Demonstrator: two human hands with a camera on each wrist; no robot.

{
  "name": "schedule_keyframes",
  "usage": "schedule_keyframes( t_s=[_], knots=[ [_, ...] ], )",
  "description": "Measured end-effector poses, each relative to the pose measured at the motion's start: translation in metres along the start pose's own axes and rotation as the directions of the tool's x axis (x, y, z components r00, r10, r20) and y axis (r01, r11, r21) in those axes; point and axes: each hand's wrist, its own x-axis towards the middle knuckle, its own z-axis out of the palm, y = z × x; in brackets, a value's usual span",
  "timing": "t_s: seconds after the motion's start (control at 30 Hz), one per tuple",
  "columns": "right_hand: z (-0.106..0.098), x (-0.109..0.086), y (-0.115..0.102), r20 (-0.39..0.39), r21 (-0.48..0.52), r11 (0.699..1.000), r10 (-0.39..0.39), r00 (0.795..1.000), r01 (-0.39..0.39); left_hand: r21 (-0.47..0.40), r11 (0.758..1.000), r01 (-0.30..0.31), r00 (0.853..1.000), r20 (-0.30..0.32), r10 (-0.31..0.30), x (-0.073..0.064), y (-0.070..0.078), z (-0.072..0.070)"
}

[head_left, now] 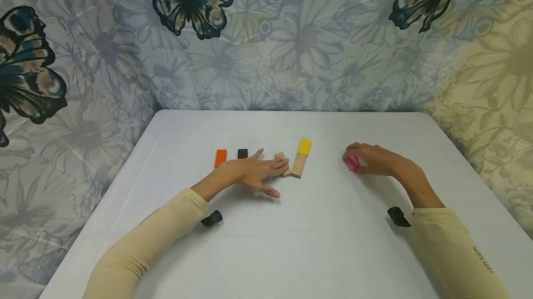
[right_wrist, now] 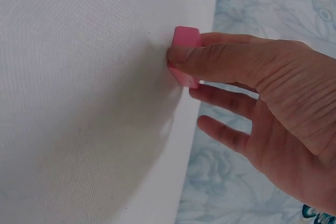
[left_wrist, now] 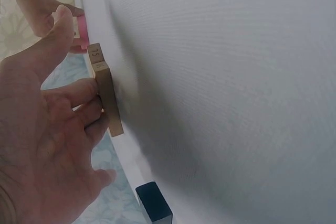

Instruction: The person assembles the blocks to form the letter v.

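Note:
My right hand pinches a pink block between thumb and fingers, at the right part of the table. Fingers of my left hand are spread, their tips at a plain wooden block that they partly cover in the head view. Just right of these fingertips, another wooden block lies with a yellow block at its far end. An orange block and a black block lie beyond my left hand and wrist. In the left wrist view, two wooden block ends show small printed marks.
The white table ends at a wall covered in butterfly and flower fabric. A black wrist device shows by the left sleeve, and another black device by the right sleeve.

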Motion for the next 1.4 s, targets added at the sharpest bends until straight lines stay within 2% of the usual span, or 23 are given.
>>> schedule_keyframes(
  t_s=[0.67, 0.97, 1.4],
  knots=[
    [-0.002, 0.003, -0.004, -0.019, -0.028, 0.999, -0.019, 1.0, 0.019, 0.022, 1.0, 0.002, 1.0, -0.007, -0.002, -0.001, -0.001, 0.002],
    [-0.013, 0.005, -0.011, -0.026, -0.043, 0.999, 0.007, 1.0, -0.008, 0.012, 1.0, 0.0, 1.0, -0.01, 0.0, 0.0, -0.002, 0.003],
    [-0.026, 0.005, -0.015, -0.039, -0.026, 1.0, 0.007, 0.999, -0.008, 0.022, 1.0, -0.013, 1.0, -0.009, 0.013, 0.001, -0.003, 0.003]
  ],
)
